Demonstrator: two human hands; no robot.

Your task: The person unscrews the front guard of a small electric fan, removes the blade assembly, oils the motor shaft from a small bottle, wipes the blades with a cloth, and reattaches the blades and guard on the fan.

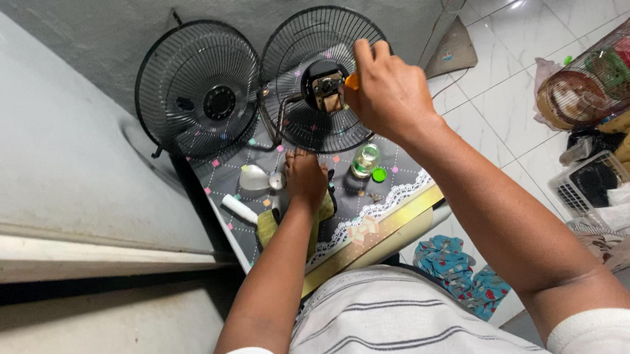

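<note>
- Head view: right hand closed on orange-handled tool, tip at motor hub of black wire fan guard, propped upright vs. wall for access.
- Left hand pressed on guard's base, steadying; grip can't tell.
- Green-capped clear bottle near, within reach.

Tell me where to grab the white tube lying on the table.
Grip the white tube around its middle, coming from above. It lies flat near the table's left edge, bare along its length, with the left hand and yellow cloth just beside it.
</note>
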